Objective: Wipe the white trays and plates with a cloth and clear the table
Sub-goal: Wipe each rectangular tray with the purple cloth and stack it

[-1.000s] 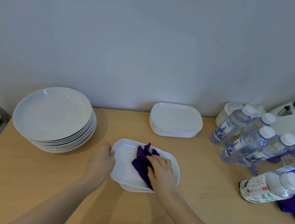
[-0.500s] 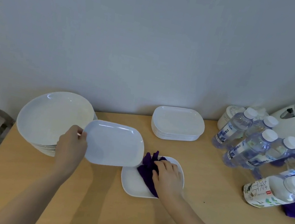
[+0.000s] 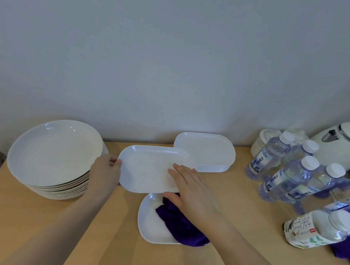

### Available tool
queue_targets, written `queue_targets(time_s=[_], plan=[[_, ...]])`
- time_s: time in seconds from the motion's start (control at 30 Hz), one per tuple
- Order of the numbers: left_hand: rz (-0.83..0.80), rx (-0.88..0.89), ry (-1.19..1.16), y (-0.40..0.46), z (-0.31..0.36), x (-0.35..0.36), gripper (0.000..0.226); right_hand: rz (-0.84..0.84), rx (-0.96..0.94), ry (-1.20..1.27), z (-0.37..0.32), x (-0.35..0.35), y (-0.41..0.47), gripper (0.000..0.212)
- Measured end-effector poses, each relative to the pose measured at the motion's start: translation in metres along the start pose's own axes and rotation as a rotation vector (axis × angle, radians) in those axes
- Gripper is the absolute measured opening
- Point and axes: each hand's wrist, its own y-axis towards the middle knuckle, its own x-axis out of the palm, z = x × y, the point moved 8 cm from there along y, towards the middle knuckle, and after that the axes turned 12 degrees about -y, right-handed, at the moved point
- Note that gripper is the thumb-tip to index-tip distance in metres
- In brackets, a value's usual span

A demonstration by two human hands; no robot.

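Left grip [image 3: 105, 172] pinches raised tray [image 3: 148, 169] by its edge; right grip [image 3: 192, 190] flat, fingers straight, on it (cloth [image 3: 181, 225] beneath).

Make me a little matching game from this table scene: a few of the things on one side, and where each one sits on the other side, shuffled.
Things:
1. purple cloth
2. stack of round plates
3. white kettle
4. lifted tray

Places:
A. far right, by the wall
B. left end of the table
C. lying on the tray nearest the person
D. held in the air by the left hand, right hand flat on it

Pairs: 1-C, 2-B, 3-A, 4-D
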Motion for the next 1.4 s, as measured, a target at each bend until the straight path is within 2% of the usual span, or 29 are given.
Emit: queue_targets(time_s=[0.17, 0.33, 0.43, 0.5, 0.6, 0.7, 0.83, 0.93, 1.0, 1.07, 1.3, 1.4], plan=[[-0.067, 0.016, 0.053, 0.004, 0.013, 0.029, 0.019, -0.001, -0.032, 0.041, 0.019, 0.002, -0.007, 0.067], [-0.137, -0.043, 0.015, 0.010, 0.014, 0.062, 0.023, 0.028, -0.027, -0.078, 0.035, 0.000, -0.011, 0.048], [-0.183, -0.052, -0.038, 0.010, 0.020, 0.080, 0.020, 0.123, 0.000, -0.154, 0.045, -0.012, -0.013, 0.056], [-0.187, 0.032, 0.031, 0.010, 0.034, 0.088, 0.027, 0.172, 0.013, -0.133, 0.053, -0.017, -0.014, 0.056], [-0.177, 0.173, 0.196, 0.004, 0.056, 0.097, 0.022, 0.212, 0.021, -0.075, 0.064, -0.021, -0.015, 0.039], [-0.198, 0.450, 0.421, -0.011, 0.080, 0.113, 0.035, 0.270, 0.041, -0.126, 0.076, -0.028, -0.015, 0.033], [-0.467, 0.818, 0.480, -0.048, 0.101, 0.154, 0.035, 0.261, 0.062, -0.153, 0.093, -0.024, -0.006, 0.033], [-0.514, 0.960, 0.642, -0.056, 0.095, 0.177, 0.037, 0.228, 0.030, -0.181, 0.102, -0.016, 0.004, 0.032], [-0.607, 0.843, 0.703, -0.047, 0.081, 0.192, 0.037, 0.211, 0.022, -0.210, 0.107, -0.010, 0.010, 0.030], [-0.613, 0.743, 0.748, -0.030, 0.061, 0.203, 0.042, 0.195, 0.027, -0.220, 0.112, -0.003, 0.014, 0.027], [-0.564, 0.731, 0.843, -0.017, 0.052, 0.225, 0.039, 0.194, 0.127, -0.158, 0.132, 0.016, 0.021, 0.023], [-0.608, 0.677, 0.808, -0.014, 0.045, 0.234, 0.039, 0.080, 0.196, -0.003, 0.146, 0.035, 0.022, 0.034]])
